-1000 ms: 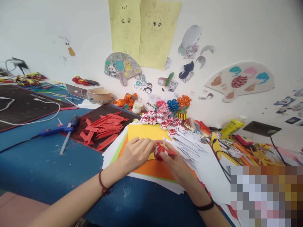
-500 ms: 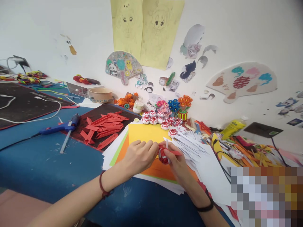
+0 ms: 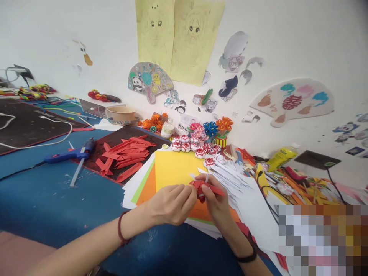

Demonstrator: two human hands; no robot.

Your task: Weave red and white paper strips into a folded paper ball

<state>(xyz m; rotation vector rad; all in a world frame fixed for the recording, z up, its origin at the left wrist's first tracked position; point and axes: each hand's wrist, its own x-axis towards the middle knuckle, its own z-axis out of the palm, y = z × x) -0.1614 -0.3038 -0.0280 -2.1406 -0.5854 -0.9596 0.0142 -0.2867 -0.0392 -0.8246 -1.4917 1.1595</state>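
Note:
My right hand (image 3: 215, 197) grips a small red and white folded-paper piece (image 3: 199, 188). Loose red and white strip ends stick out past its fingers. My left hand (image 3: 174, 203), back turned up and fingers curled closed, pinches at the left edge of the same piece; its fingertips are partly hidden. Both hands are above a stack of coloured paper sheets, with a yellow sheet (image 3: 172, 165) on top. Behind them sits a cluster of finished-looking red and white paper balls (image 3: 200, 153). White paper strips (image 3: 230, 176) lie fanned to the right.
Folded red paper strips (image 3: 126, 153) are heaped on a dark mat at the left, beside a blue glue gun (image 3: 70, 154). A round bowl (image 3: 122, 114), a small jar (image 3: 166, 130) and paper flowers (image 3: 211, 128) line the wall. Scraps and a yellow bottle (image 3: 283, 158) crowd the right.
My left hand has tilted and come slightly lower and nearer. The paper piece has turned in my right hand, showing more red and less white. The view has shifted slightly.

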